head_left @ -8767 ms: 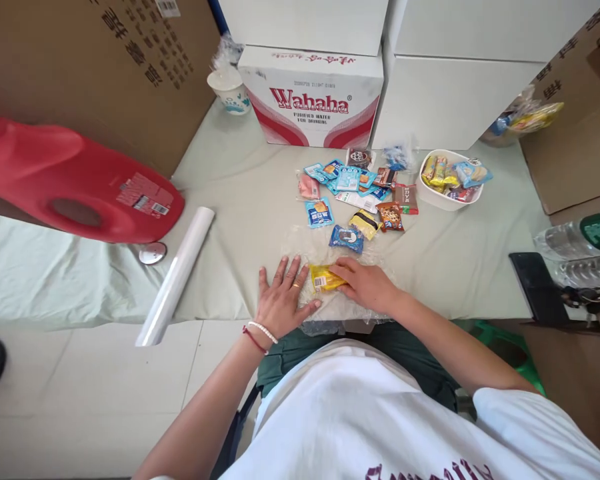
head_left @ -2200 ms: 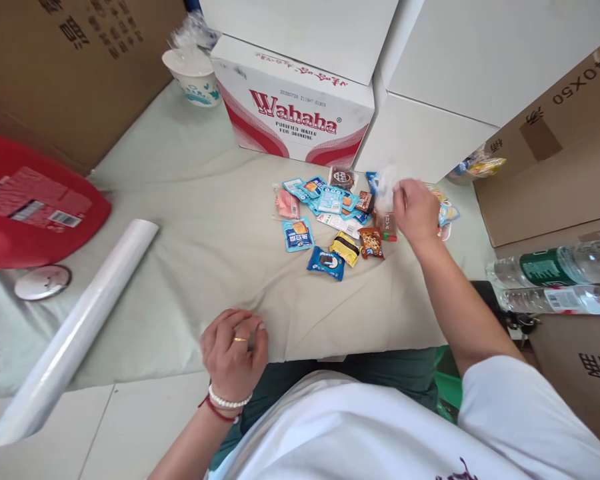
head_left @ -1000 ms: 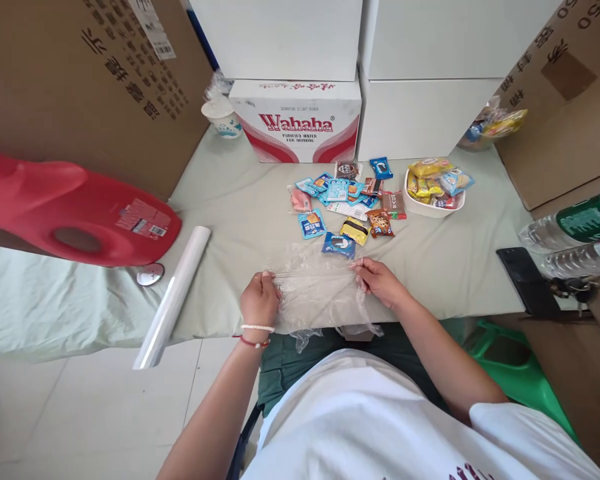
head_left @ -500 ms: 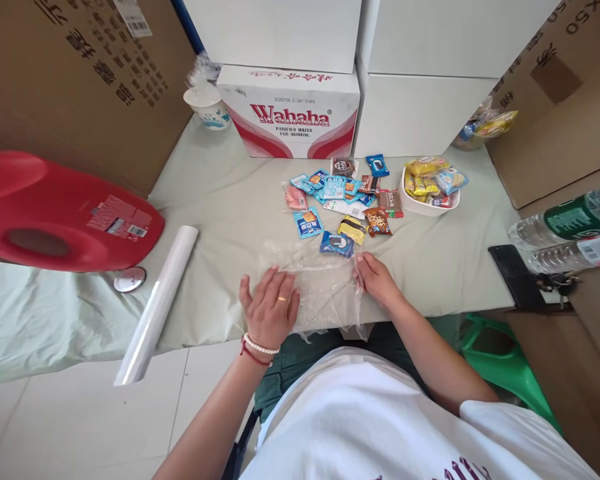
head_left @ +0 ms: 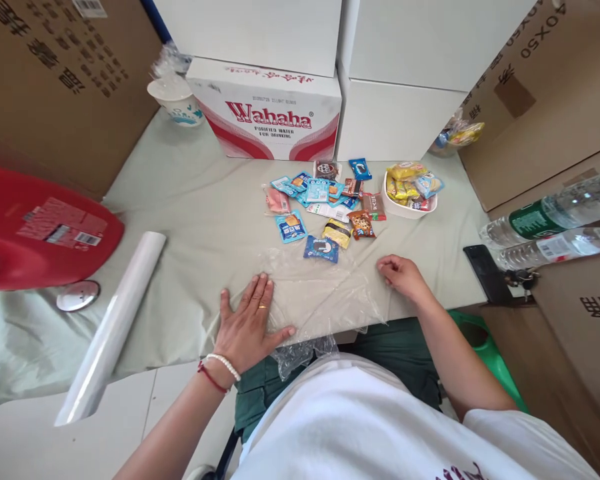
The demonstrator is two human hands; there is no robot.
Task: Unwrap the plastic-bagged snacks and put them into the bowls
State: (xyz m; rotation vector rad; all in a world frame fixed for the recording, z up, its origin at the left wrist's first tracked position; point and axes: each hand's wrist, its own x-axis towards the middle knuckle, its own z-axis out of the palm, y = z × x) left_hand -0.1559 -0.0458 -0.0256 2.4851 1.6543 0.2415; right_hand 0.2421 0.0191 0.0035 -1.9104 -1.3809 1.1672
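Observation:
A sheet of clear plastic film (head_left: 320,293) lies spread on the green cloth at the table's near edge. My left hand (head_left: 247,325) lies flat on its left part, fingers stretched out. My right hand (head_left: 403,275) rests just past the film's right edge, fingers curled in with nothing seen in them. Behind the film lies a scatter of several small snack packets (head_left: 325,200), the nearest a blue one (head_left: 321,249). A white bowl (head_left: 407,212) full of wrapped snacks stands to their right.
A roll of film (head_left: 113,327) lies at the left, past the table edge. A red plastic container (head_left: 35,233) and a metal lid (head_left: 77,295) sit far left. Cardboard boxes, a Wahaha carton (head_left: 275,110) and a paper cup (head_left: 175,103) line the back. Water bottles (head_left: 545,220) and a phone (head_left: 483,273) lie right.
The film has been laid flatter on the cloth. My left hand slid leftward and pressed flat on it. My right hand let go of the film's edge and moved right.

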